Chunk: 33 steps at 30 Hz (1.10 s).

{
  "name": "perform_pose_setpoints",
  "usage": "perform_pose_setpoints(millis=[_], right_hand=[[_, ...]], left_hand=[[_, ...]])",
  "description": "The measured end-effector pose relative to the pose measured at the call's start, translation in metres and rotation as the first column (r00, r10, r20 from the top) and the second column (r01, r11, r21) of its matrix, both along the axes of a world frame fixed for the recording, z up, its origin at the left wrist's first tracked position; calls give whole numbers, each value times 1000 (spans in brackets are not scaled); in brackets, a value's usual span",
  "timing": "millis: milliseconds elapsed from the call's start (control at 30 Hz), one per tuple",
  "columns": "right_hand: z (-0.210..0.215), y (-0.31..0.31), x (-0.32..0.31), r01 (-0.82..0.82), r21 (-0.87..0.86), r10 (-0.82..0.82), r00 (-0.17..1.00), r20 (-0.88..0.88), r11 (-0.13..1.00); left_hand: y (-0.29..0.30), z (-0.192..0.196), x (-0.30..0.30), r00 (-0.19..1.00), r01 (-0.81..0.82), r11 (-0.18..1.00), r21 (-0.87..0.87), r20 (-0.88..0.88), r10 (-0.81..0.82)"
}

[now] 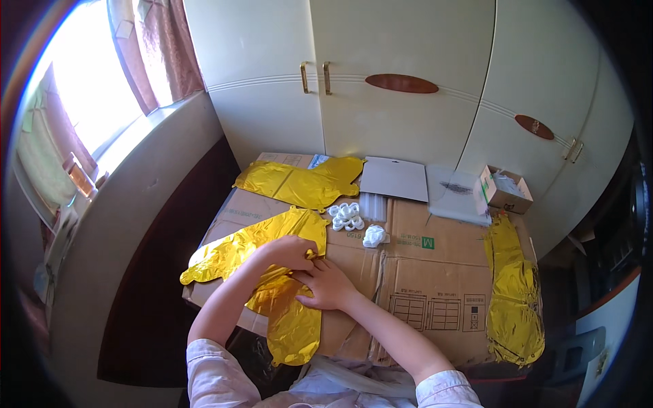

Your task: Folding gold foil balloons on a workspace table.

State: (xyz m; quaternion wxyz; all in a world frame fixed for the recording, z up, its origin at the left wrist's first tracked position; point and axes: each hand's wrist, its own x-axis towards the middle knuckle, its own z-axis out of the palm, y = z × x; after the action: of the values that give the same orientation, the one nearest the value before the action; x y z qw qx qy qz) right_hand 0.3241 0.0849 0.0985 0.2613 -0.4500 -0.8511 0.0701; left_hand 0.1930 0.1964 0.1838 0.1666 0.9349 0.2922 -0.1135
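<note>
- Gold foil piece (279, 296) lies flat, slightly creased, at centre-left of frame, both hands on it.
- Left hand (289, 251): fingers curled in at the foil's right side. Right hand (326, 285): thumb parted from bent fingers, fingertips just beside the left's. Hidden fingertips; cannot tell whether either pinches foil.
- Step in hand, by my judgement: close fingertip work on that foil edge. Next move calls for steady, light fingers; thin film likely creases.
- Edges: foil's lower lobe sits at the cardboard's (442, 272) near edge, lower centre. Second gold piece (299, 183) and white rings (345, 216) crowd above.
- Room: rightward, toward the gold strip (513, 292) at frame right.
</note>
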Motion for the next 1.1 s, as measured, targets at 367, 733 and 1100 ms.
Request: perform_pose_setpoints(millis=[367, 733, 1100], right_hand=[[4, 1, -2, 93, -141, -55, 966, 254, 986], [12, 2, -3, 134, -245, -25, 916, 401, 960], [7, 3, 0, 144, -244, -47, 930, 363, 959]], left_hand=[[30, 30, -62, 950, -290, 955, 66, 143, 278], [30, 57, -219, 715, -681, 711, 176, 371, 593], [9, 87, -403, 356, -931, 237, 279, 540, 763]])
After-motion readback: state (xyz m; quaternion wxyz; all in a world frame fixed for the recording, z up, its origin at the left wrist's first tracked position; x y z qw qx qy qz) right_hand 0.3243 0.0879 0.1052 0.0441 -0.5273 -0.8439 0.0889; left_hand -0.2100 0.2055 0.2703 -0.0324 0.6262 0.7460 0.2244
